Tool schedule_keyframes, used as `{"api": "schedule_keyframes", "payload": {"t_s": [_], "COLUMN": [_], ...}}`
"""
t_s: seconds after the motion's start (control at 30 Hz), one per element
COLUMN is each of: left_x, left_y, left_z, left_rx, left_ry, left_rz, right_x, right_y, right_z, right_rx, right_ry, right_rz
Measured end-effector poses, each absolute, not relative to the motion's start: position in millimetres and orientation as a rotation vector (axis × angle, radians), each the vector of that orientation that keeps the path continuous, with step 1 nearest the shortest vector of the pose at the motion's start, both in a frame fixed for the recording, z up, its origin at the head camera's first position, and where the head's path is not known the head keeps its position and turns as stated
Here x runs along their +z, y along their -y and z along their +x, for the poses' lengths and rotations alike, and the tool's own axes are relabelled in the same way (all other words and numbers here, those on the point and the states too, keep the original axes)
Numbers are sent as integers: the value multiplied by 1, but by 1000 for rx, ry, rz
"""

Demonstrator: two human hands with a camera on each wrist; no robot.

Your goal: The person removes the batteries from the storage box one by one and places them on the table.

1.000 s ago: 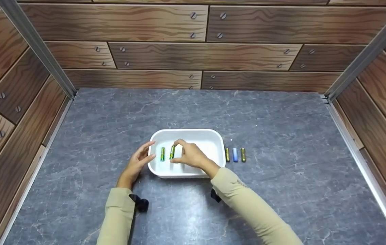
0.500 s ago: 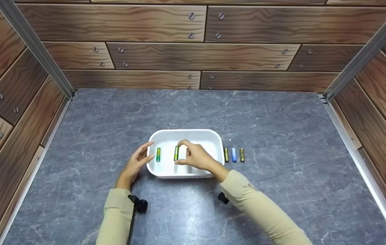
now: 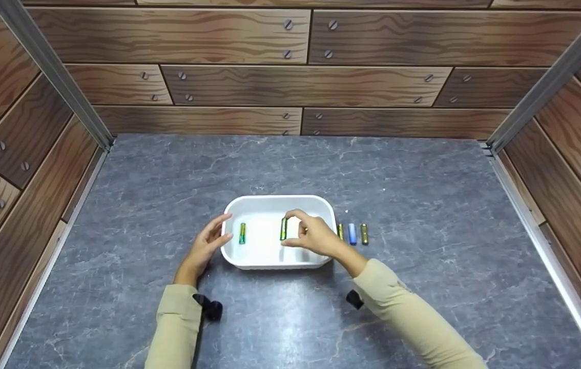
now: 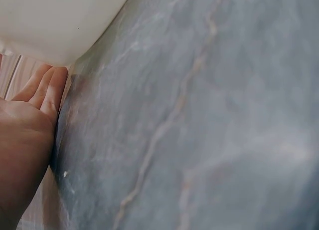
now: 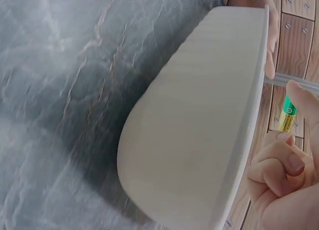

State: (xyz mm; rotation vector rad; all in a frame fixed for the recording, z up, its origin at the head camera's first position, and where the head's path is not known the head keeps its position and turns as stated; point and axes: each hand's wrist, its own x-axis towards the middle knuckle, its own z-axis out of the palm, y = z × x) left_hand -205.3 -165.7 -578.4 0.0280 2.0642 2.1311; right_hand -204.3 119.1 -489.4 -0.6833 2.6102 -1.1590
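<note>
In the head view my right hand [image 3: 316, 236] pinches a green and yellow battery [image 3: 284, 229] by its two ends, between thumb and index finger, above the white plastic tub [image 3: 277, 198]. The right wrist view shows this battery [image 5: 288, 113] above rim level, with the other fingers curled. Another green and yellow battery [image 3: 242, 233] lies in the tub's left part. My left hand [image 3: 204, 251] rests against the tub's left end, thumb and index fingertips at the rim. In the left wrist view its straight fingers [image 4: 52, 93] touch the tub's outer wall.
Just right of the tub stands a row on the grey marbled tabletop [image 3: 423, 287]: a gold-green battery [image 3: 340, 231], partly behind the right hand, a blue battery [image 3: 352, 233] and a dark gold battery [image 3: 364, 233]. Wood-patterned walls [image 3: 234, 84] enclose the table's back and sides.
My right hand has lifted the battery and carried it rightward over the tub. The battery left in the tub has shifted slightly. My left hand has stayed at the rim.
</note>
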Motion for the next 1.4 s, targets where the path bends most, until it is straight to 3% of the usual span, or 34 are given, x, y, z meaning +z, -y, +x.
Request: {"api": "schedule_keyframes", "payload": {"t_s": [1.4], "left_x": [-578], "left_y": [166], "left_z": [-204], "left_rx": [2113], "left_ry": [-2063], "left_rz": [28], "right_x": [-489], "right_y": [-220], "right_z": [-206], "right_rx": [-1405], "right_ry": [-2525], "right_rz": [-454]}}
